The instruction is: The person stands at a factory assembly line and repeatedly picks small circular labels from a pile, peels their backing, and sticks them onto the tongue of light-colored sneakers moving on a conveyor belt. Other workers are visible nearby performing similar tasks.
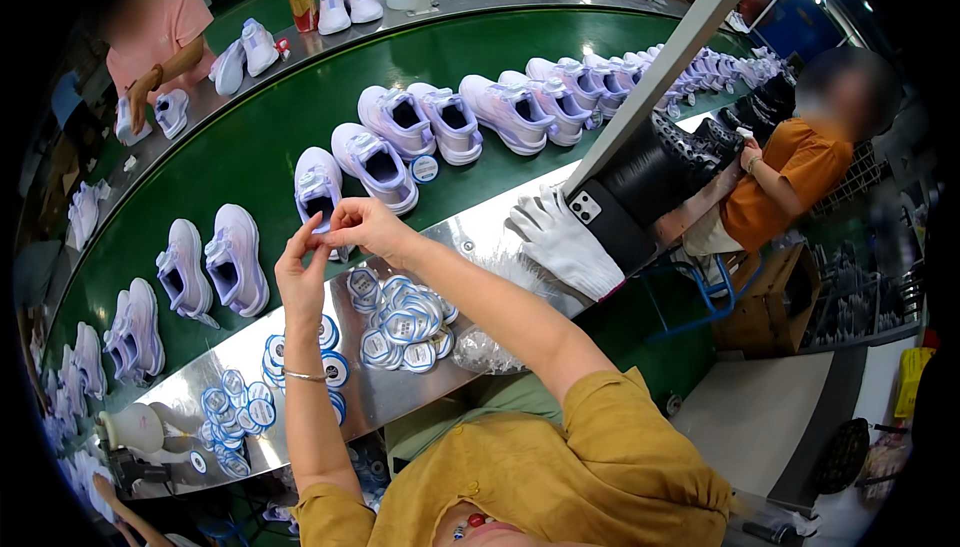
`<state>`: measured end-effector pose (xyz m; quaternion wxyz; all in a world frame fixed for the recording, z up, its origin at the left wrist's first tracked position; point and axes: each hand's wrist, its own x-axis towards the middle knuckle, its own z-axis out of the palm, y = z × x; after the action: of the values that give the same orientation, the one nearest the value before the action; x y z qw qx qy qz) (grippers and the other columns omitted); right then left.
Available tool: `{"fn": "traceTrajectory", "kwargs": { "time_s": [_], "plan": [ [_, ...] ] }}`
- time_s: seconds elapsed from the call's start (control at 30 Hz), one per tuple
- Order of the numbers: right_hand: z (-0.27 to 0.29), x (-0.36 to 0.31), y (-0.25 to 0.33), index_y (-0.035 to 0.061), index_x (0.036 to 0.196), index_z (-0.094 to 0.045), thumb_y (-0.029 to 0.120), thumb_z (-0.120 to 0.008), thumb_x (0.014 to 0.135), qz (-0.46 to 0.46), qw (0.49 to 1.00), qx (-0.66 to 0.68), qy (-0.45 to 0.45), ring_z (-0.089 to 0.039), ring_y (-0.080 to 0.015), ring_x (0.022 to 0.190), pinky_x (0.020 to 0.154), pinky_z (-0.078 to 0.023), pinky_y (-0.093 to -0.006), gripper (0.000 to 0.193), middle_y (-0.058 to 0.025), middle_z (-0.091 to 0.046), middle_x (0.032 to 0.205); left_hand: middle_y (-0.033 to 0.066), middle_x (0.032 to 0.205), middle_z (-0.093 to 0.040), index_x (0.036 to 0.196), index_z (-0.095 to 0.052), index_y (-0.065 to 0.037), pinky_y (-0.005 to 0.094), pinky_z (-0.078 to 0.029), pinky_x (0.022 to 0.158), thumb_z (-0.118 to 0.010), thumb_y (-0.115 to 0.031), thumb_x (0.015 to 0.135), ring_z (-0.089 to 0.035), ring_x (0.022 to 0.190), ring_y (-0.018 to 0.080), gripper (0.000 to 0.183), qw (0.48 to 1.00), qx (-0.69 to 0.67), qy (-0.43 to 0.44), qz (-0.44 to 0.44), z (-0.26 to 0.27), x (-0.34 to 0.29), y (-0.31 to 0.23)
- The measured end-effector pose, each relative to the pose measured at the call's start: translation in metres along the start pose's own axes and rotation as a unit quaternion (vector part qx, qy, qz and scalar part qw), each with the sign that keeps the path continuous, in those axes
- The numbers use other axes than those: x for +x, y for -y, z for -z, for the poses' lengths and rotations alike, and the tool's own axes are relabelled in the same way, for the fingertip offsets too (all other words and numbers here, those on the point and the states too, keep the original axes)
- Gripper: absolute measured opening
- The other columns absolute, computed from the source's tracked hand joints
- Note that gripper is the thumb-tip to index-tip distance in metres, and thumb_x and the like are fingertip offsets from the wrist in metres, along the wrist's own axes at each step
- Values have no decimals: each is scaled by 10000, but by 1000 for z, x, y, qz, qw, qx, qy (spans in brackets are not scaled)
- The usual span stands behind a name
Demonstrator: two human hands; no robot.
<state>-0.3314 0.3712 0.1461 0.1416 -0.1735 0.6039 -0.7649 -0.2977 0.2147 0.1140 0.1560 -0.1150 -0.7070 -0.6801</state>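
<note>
My left hand (pixel 301 259) and my right hand (pixel 372 228) meet at the near end of a pale lilac sneaker (pixel 318 175) on the green conveyor belt (pixel 280 112). The fingertips of both are pinched together right over its heel opening. Whatever they grip is too small to make out, and they partly hide the heel. To the right lies another lilac sneaker (pixel 374 167), with a round blue-and-white tag (pixel 424 168) beside its heel. Below my hands, piles of round tags (pixel 403 319) rest on the metal ledge (pixel 370 402).
White gloves (pixel 565 242), a phone (pixel 603 217) and clear plastic bundles (pixel 485 350) lie on the ledge, right. A slanted post (pixel 665 72) rises there. Sneaker pairs (pixel 508 112) line the belt. Co-workers in pink (pixel 165 32) and orange (pixel 800 172) work nearby.
</note>
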Motion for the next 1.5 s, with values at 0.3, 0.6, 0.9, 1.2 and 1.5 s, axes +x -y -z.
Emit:
{"fn": "traceTrajectory", "kwargs": {
  "time_s": [0.3,0.6,0.9,1.2,1.5],
  "plan": [
    [8,5,-13,67,775,-605,107,-722,749,20,999,-34,38,-507,-48,607,497,-357,-193,127,-8,-612,718,22,906,-617,1201,-587,-7,197,-445,758,-574,65,851,-553,822,76,358,1000,-5,14,2,-1,0,2],
    [121,-89,83,-7,804,-651,166,-645,762,79,904,-403,-121,-548,-125,614,572,-440,-288,178,-78,-604,652,34,859,-629,958,-635,10,213,-442,688,-602,-56,875,-560,755,93,111,991,130,-39,-1,7,-19,4],
    [144,-151,23,29,758,-664,270,-622,766,-86,768,-611,-171,-632,-320,779,695,-489,-409,245,-140,-653,786,125,1031,-600,1042,-609,-12,321,-456,803,-585,-60,875,-574,905,241,176,937,309,-145,-72,-50,-56,-39],
    [147,-171,23,18,682,-626,213,-644,785,5,868,-426,-257,-589,-307,696,619,-444,-406,221,-125,-612,779,243,1307,-459,1254,-466,36,444,-343,1034,-638,-149,811,-406,1256,389,510,888,355,192,-220,-184,-130,-55],
    [186,-155,18,-4,746,-556,159,-616,852,198,790,-396,-425,-550,-293,680,634,-426,-383,203,-134,-571,729,270,1391,-356,1312,-367,111,431,-277,1084,-599,-294,851,-313,1323,387,656,852,412,268,-181,-208,-144,-37]
  ]
}}
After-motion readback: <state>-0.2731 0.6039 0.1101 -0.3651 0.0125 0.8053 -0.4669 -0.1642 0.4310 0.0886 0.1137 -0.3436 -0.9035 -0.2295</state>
